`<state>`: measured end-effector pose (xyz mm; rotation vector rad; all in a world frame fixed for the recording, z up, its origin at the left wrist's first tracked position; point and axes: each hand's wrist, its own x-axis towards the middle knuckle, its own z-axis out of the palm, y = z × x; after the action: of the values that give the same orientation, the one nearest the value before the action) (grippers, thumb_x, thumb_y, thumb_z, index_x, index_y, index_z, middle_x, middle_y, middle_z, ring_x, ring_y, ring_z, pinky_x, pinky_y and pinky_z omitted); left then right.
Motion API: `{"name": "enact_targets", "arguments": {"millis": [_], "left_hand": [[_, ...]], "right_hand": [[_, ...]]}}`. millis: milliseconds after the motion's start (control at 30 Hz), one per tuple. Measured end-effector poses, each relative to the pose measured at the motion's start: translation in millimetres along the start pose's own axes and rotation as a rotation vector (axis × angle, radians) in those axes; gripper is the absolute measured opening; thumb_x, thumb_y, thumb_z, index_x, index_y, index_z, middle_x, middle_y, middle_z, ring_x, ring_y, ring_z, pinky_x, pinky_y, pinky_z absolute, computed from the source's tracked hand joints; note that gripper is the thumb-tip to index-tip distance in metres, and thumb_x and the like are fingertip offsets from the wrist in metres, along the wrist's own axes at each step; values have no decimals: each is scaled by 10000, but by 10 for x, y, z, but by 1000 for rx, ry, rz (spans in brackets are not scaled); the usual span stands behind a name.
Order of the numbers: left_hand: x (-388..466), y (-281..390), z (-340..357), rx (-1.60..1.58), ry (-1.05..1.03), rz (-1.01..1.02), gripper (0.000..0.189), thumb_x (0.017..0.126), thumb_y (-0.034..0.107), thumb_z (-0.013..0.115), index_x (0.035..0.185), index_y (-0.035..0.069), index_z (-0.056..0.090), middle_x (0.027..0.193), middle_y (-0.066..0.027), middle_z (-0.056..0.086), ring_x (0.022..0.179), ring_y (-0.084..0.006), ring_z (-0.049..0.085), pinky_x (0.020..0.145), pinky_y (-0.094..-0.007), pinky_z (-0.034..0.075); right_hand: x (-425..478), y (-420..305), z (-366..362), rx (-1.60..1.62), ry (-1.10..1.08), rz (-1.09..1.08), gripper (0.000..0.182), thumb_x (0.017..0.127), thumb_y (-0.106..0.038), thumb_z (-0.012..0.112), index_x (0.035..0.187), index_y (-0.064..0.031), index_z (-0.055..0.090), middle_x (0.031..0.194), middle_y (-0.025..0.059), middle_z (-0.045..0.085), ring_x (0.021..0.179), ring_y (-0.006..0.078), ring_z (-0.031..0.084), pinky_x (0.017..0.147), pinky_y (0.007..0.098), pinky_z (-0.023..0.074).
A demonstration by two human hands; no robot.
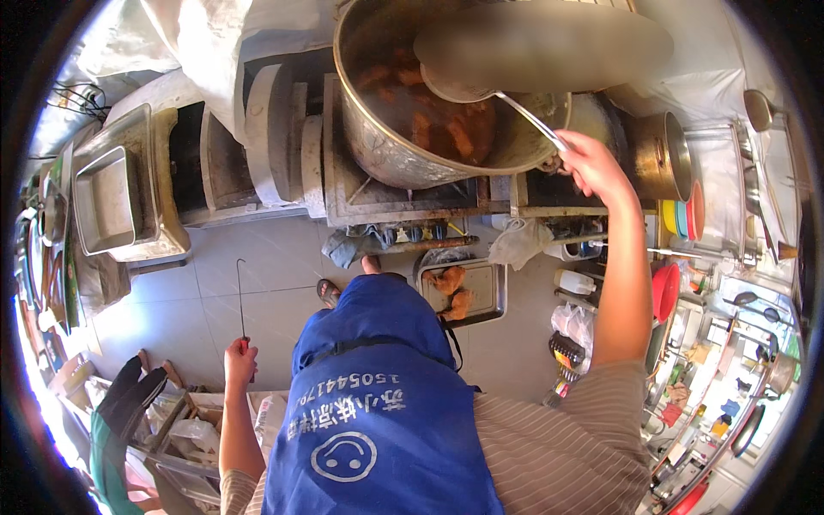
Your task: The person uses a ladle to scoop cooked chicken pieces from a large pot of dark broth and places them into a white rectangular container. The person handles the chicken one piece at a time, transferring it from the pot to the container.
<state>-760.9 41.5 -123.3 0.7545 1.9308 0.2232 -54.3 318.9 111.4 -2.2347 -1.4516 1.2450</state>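
My right hand (589, 161) grips the metal handle of a round strainer ladle (460, 90), which is over the mouth of a large metal stockpot (412, 164). Inside the pot, browned pieces of meat (460, 138) lie in dark liquid. A blurred patch hides part of the ladle and the pot's far rim. Away to the left, my left hand (241, 364) holds a long metal hook (241, 296) by its red handle, its curved tip pointing away from me. Low beyond my apron, a metal tray (492, 293) holds cooked meat pieces (454, 290).
The pot stands on a gas stove (386, 212). A smaller metal pot (660, 158) and coloured bowls (682, 212) are at right. At left sits a rectangular metal pan (106, 199). Another person (119, 412) is at lower left, near crates (187, 463).
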Motion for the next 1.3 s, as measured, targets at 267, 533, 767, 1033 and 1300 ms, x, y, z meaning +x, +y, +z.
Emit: {"name": "enact_targets", "arguments": {"millis": [267, 533, 767, 1033, 1300], "left_hand": [[-415, -147, 138, -95, 108, -121, 133, 800, 54, 620, 921, 1, 606, 639, 0, 505, 458, -105, 477, 417, -283, 430], [-474, -535, 421, -229, 143, -198, 106, 775, 51, 636, 871, 7, 624, 612, 9, 505, 506, -93, 492, 462, -297, 406], [-387, -374, 495, -251, 188, -191, 106, 770, 69, 648, 840, -2, 611, 627, -2, 527, 514, -107, 509, 482, -300, 429], [-337, -536, 521, -167, 212, -145, 106, 772, 84, 658, 836, 4, 630, 614, -18, 536, 511, -116, 518, 482, -305, 425], [-449, -235, 557, -153, 197, -115, 63, 800, 36, 633, 819, 11, 579, 614, -13, 514, 454, -113, 490, 403, -306, 407]], "right_hand": [[1437, -680, 463, -290, -243, 178, 381, 964, -176, 542, 1334, -89, 573, 745, 3, 541, 472, 85, 454, 381, 266, 366], [1855, -517, 737, -246, -388, 341, 345, 974, -216, 553, 1302, -111, 567, 753, 51, 608, 491, 137, 535, 416, 316, 470], [1960, -432, 792, -103, -336, 467, 170, 979, -231, 556, 1072, -96, 602, 730, 69, 609, 507, 180, 544, 452, 354, 475], [2287, -268, 1020, 23, -327, 526, 160, 986, -207, 536, 968, -48, 550, 705, 89, 582, 524, 200, 539, 450, 357, 472], [2609, -104, 1319, -24, -281, 407, 183, 1010, -227, 515, 939, -68, 571, 681, 51, 542, 555, 175, 515, 443, 348, 441]]}}
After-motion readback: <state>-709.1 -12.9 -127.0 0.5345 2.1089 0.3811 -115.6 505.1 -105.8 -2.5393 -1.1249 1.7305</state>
